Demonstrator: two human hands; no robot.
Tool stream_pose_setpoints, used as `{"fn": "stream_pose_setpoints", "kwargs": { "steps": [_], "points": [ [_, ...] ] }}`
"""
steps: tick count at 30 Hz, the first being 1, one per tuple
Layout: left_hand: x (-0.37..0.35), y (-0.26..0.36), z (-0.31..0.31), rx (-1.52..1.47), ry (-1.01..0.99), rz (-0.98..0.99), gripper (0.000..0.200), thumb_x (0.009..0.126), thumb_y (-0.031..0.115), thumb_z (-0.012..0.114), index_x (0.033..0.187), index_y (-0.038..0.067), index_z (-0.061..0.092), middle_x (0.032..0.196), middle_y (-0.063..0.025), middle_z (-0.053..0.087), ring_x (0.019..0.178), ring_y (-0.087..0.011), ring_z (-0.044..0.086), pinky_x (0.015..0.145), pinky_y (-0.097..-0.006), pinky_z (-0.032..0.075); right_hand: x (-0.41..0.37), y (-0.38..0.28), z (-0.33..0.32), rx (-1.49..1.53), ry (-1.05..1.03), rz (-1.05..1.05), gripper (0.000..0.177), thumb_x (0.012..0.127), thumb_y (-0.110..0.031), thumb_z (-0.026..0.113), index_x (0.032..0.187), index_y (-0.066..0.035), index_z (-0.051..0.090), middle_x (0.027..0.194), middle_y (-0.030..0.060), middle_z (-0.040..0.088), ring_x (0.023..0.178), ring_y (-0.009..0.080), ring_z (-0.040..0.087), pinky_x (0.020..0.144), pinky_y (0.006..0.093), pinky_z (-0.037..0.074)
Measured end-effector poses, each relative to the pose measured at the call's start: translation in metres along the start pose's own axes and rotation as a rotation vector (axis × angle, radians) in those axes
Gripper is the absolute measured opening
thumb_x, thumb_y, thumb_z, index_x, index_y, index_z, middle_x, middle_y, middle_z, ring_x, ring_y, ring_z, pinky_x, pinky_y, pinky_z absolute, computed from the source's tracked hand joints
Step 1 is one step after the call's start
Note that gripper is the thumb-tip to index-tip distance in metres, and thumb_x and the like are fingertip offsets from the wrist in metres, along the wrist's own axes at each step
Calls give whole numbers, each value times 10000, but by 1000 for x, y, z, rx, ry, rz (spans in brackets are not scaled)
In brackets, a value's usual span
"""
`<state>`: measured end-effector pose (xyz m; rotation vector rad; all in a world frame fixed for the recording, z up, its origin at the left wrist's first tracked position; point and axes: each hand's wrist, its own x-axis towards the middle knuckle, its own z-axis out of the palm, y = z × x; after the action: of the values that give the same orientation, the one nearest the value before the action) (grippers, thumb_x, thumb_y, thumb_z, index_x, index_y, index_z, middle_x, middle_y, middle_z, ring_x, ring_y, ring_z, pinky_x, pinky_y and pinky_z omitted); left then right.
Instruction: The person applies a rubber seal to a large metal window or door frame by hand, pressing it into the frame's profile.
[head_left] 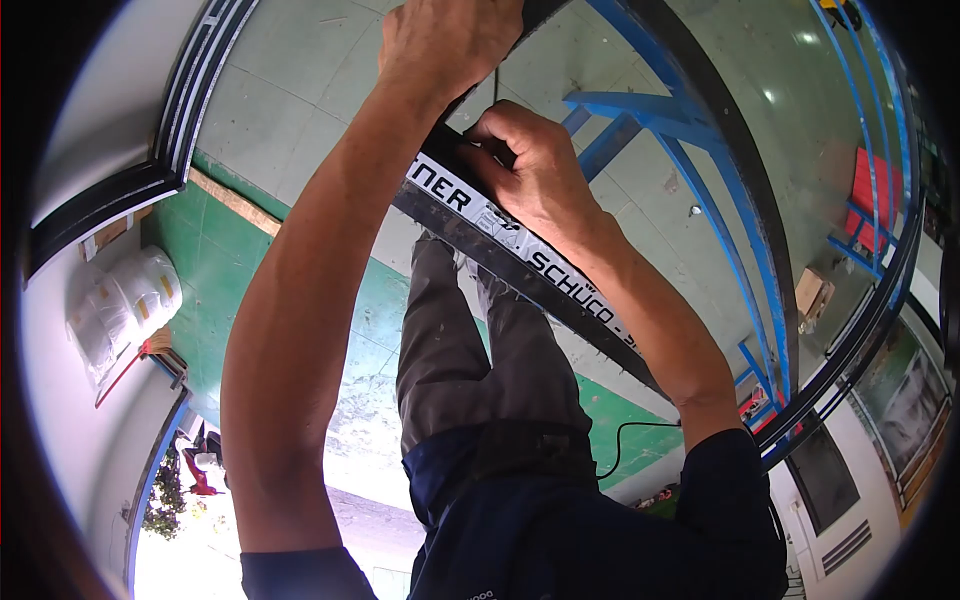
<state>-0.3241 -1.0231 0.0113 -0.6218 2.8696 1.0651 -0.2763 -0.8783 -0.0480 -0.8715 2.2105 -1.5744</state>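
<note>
Floor [300, 110] is taking up most of the view: pale slabs, w/ a green-painted strip running under the person's legs. A blue rack [640, 112] is standing on it to the right, its rails sweeping down that side. A black frame [740, 170] is curving alongside the rack.

The bar [470, 240], a long black profile, is lying in front of the person at about thigh height, crossing over the grey trousers. Its long axis is running diagonally, from upper left by the hands down to lower right past the right forearm. The far end is pointing toward the top of the view, the near end toward the right elbow. A white label [565, 282] w/ black lettering is running along its length, reading the same way as the bar.

Both arms are reaching out, bare to the sleeve. Left hand [445, 40] is sitting at the top edge of the view, clenched into a fist over the bar's far end. What's inside the fist can't be made out. Right hand [530, 165] is just below it, resting on the bar's upper face, w/ fingers [490, 130] curled in tight and pressing against the black edge. The hands are close together but not touching.

Smaller bits: white bags [125, 305] are lying at left by the wall. A cardboard box [812, 292] is sitting far right on the floor. A thin black cable [625, 435] is looping near the right elbow.
</note>
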Motion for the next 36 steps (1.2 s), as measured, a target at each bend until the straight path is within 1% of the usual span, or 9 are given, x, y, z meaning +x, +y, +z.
{"fn": "stream_pose_setpoints", "kwargs": {
  "steps": [5, 9, 15, 16, 17, 21, 24, 31, 36],
  "points": [
    [11, -9, 9, 25, -9, -32, 570, 1057, 466, 443, 954, -38, 690, 961, -314, 697, 962, -472, 676, 855, -535, 514, -2, 14, -1, 121, -44, 91, 106, 876, -54, 748, 932, 7, 681, 887, 145, 695, 722, 291, 689, 616, 371, 522],
    [10, -7, 8, 18, -15, -53, 577, 1052, 471, 456, 927, -42, 689, 936, -320, 693, 928, -478, 677, 833, -540, 517, 6, 6, -3, 186, -188, 467, 157, 893, -104, 756, 912, 34, 681, 724, 171, 692, 612, 217, 645, 574, 347, 494],
    [12, -8, 8, 8, -19, -61, 596, 1049, 481, 454, 915, -51, 688, 935, -321, 693, 941, -485, 675, 831, -545, 516, 1, 14, 3, 179, -118, 466, 266, 894, -207, 778, 827, 29, 677, 637, 142, 640, 587, 188, 605, 567, 366, 472],
    [11, -9, 8, 15, -12, -53, 601, 1049, 484, 453, 912, -51, 689, 934, -320, 694, 938, -485, 676, 827, -544, 518, 4, 5, -17, 42, -285, 566, 326, 923, -285, 742, 820, 19, 684, 639, 134, 617, 611, 191, 590, 583, 357, 462],
    [12, -12, 9, 23, -5, -46, 606, 1049, 487, 451, 909, -52, 689, 933, -319, 694, 934, -485, 677, 823, -543, 520, -4, 4, -35, 38, -372, 579, 362, 956, -350, 691, 880, 3, 709, 690, 118, 633, 648, 196, 586, 630, 335, 467],
    [16, -15, 12, 7, -7, -6, 630, 1048, 497, 448, 895, -64, 692, 906, -326, 690, 895, -480, 685, 799, -532, 530, -83, 23, -90, 179, -458, 751, 332, 1006, -317, 625, 1095, -20, 742, 841, 78, 712, 708, 161, 605, 710, 314, 481],
    [13, -5, 7, -39, -41, -111, 635, 1051, 487, 453, 886, -77, 692, 875, -333, 685, 845, -465, 693, 773, -524, 536, -102, 5, -92, 413, -344, 907, 330, 1024, -290, 603, 1106, -2, 741, 837, 53, 714, 728, 116, 594, 700, 301, 473],
    [8, 3, -2, -58, -80, -96, 619, 1057, 465, 454, 865, -73, 693, 841, -309, 692, 796, -433, 693, 744, -515, 534, -36, 10, -43, 230, -365, 812, 352, 1021, -280, 617, 979, 48, 735, 678, 9, 624, 655, 79, 538, 611, 281, 433],
    [11, -3, 5, -27, -55, -85, 609, 1062, 458, 446, 876, -68, 691, 846, -299, 693, 794, -432, 692, 747, -519, 532, -17, 3, -22, 344, -224, 765, 337, 982, -271, 683, 903, 50, 747, 648, 33, 641, 615, 75, 509, 573, 300, 429]
  ]
}}
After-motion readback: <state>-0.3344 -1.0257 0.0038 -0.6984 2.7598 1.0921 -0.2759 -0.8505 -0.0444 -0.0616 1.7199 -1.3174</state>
